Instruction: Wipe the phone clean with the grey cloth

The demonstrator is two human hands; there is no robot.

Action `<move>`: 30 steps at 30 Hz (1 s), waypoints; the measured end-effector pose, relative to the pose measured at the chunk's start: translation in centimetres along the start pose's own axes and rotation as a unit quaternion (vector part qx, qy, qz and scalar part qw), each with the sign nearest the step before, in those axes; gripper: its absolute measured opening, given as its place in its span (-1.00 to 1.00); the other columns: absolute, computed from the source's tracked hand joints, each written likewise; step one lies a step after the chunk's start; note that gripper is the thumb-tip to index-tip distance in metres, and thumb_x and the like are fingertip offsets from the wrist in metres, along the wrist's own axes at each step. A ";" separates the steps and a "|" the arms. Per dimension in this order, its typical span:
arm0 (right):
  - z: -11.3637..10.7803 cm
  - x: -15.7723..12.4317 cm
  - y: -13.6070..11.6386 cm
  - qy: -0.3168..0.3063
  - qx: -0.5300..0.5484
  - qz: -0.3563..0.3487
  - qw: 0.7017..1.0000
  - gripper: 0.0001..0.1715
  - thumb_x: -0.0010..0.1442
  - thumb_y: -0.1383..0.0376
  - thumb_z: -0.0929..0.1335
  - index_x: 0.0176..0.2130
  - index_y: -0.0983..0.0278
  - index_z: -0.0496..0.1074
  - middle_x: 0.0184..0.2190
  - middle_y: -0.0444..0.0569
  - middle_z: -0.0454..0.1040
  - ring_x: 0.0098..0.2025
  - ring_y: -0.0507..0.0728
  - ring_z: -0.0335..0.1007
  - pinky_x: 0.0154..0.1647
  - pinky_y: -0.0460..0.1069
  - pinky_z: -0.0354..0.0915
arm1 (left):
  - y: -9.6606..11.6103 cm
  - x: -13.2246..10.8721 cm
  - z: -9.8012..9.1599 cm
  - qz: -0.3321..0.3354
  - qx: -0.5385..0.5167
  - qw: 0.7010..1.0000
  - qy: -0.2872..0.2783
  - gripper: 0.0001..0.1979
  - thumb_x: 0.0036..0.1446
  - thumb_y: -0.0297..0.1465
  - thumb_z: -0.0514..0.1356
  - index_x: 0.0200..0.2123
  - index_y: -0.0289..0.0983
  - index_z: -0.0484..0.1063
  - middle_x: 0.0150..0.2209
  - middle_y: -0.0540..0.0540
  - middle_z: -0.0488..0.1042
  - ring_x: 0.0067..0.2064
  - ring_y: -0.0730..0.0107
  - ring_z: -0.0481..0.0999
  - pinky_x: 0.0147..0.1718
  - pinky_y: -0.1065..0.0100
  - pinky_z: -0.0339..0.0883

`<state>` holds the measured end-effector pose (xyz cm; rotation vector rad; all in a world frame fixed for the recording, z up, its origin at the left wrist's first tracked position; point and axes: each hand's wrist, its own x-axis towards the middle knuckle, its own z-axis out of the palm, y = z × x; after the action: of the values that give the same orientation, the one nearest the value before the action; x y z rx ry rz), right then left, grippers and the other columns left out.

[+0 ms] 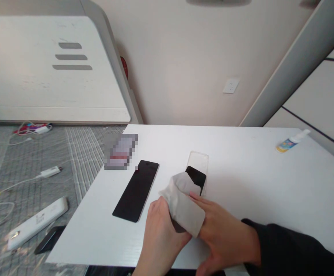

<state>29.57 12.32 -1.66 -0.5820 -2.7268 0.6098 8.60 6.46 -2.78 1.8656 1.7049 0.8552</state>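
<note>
My left hand point(162, 230) is closed round a black phone point(196, 176) from its near left side, tilted above the white table. Over the phone's middle lies a light grey cloth point(185, 209), which my right hand point(222, 230) presses and grips against it from the right. Only the phone's far end and a dark bit of its near end show. Just beyond the phone, a clear phone case point(198, 158) rests on the table, partly hidden behind it. To the left of my hands lies a second, larger black phone point(138, 191), flat on the table.
A pixelated flat item point(122, 151) sits at the white table's point(241, 153) far left corner. On the right stands a small spray bottle point(290, 142), seen tilted. A power strip point(37, 222) and a white charger point(50, 171) with cables lie on the grey bedding at left.
</note>
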 end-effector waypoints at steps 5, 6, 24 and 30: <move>-0.3 -0.4 1.0 0.042 -0.039 0.098 0.994 0.17 0.28 -0.35 0.25 0.49 0.37 0.05 0.43 0.32 0.15 0.49 0.45 0.00 0.50 0.44 -0.07 | -0.3 -0.2 0.2 0.020 -0.008 0.999 0.048 -0.23 -0.16 -0.36 0.46 0.18 -0.21 0.36 0.04 -0.24 0.58 0.02 -0.12 0.60 -0.04 -0.11 0.53; -0.3 -0.4 0.8 0.034 -0.029 0.084 0.995 0.23 0.25 -0.36 0.29 0.51 0.37 0.00 0.44 0.31 0.13 0.50 0.46 -0.02 0.50 0.43 -0.07 | -0.3 -0.1 0.2 0.022 -0.011 0.999 0.040 -0.30 -0.14 -0.37 0.45 0.13 -0.20 0.40 0.01 -0.22 0.60 -0.01 -0.10 0.61 -0.06 -0.09 0.54; 0.3 0.0 0.5 0.050 -0.061 0.073 0.994 0.23 0.26 -0.40 0.19 0.49 0.41 0.04 0.40 0.37 0.20 0.44 0.45 0.14 0.52 0.44 -0.11 | 0.3 -0.3 0.0 -0.040 -0.040 0.998 0.015 -0.29 -0.14 -0.35 0.47 0.10 -0.24 0.32 -0.02 -0.22 0.56 -0.02 -0.02 0.59 -0.06 0.00 0.50; -0.1 -0.1 1.4 0.026 -0.062 0.061 0.996 0.10 0.31 -0.34 0.23 0.47 0.33 0.12 0.39 0.29 0.25 0.50 0.45 -0.01 0.49 0.46 -0.07 | 0.5 -0.3 -0.1 -0.051 -0.039 0.998 0.019 -0.32 -0.16 -0.34 0.47 0.06 -0.26 0.34 -0.03 -0.23 0.57 -0.03 -0.06 0.58 -0.07 -0.02 0.49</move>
<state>30.16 13.45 -2.27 -0.7885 -2.7086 0.4471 8.87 6.11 -2.39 1.7067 1.7473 0.9080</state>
